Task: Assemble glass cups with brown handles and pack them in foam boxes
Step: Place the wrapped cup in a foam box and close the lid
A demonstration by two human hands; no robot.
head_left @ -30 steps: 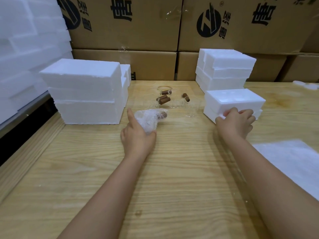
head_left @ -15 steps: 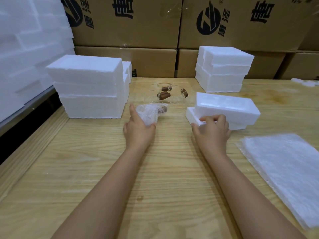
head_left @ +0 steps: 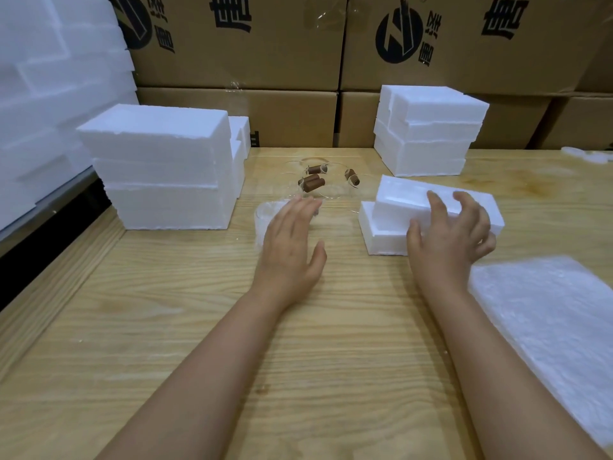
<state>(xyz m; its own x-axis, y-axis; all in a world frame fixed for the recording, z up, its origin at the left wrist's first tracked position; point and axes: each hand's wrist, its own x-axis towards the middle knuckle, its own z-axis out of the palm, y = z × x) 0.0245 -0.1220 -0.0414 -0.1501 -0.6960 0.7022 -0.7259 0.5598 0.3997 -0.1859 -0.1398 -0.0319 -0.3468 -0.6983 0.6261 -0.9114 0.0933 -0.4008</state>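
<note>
Several clear glass cups with brown handles (head_left: 311, 183) lie at the middle back of the wooden table. A cup wrapped in bubble wrap (head_left: 265, 219) lies just in front of them. My left hand (head_left: 288, 250) hovers over its right side with the fingers spread flat, not closed on it. To the right sits a white foam box: its base (head_left: 381, 234) rests on the table and its lid (head_left: 404, 199) lies askew and tilted on top. My right hand (head_left: 454, 234) grips the lid's near edge, fingers over the top and thumb at the front.
A tall stack of foam boxes (head_left: 159, 167) stands at the left and a smaller stack (head_left: 428, 134) at the back right. Bubble-wrap sheets (head_left: 547, 320) lie at the right front. Cardboard cartons (head_left: 282, 44) wall the back, and foam slabs (head_left: 49, 78) the left.
My right hand dragged the foam box leftward toward the middle and shifted its lid askew. My left hand's fingers opened off the wrapped cup, which now rests on the table.
</note>
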